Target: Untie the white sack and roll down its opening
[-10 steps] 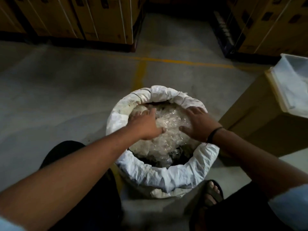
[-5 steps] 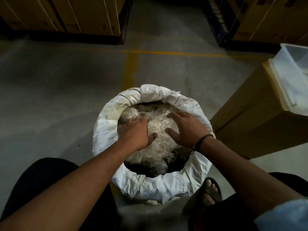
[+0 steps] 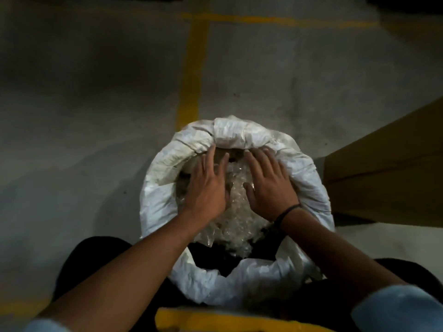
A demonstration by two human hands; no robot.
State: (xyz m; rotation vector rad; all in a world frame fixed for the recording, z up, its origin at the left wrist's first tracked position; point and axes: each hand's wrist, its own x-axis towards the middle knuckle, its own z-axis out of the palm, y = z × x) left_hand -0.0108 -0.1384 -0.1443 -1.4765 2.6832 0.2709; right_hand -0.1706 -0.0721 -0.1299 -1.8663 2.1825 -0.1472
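Observation:
The white sack [image 3: 309, 185] stands open on the floor between my legs, its top rolled down into a thick rim. Crumpled clear plastic [image 3: 236, 226] fills the inside. My left hand [image 3: 207, 188] lies flat on the plastic with fingers spread, the fingertips touching the inner far rim. My right hand [image 3: 268, 183], with a dark band on the wrist, lies flat beside it, fingers also reaching the far rim. Neither hand grips anything.
A brown cardboard box [image 3: 383, 168] stands close against the sack's right side. Yellow painted lines [image 3: 191, 75] cross the grey concrete floor beyond the sack. A yellow strip [image 3: 215, 319] shows at the bottom edge. My dark trouser legs flank the sack.
Both hands have slid forward over the plastic from the sack's middle to its far inner rim. The camera has tilted further down, so the stacked boxes at the back are out of view.

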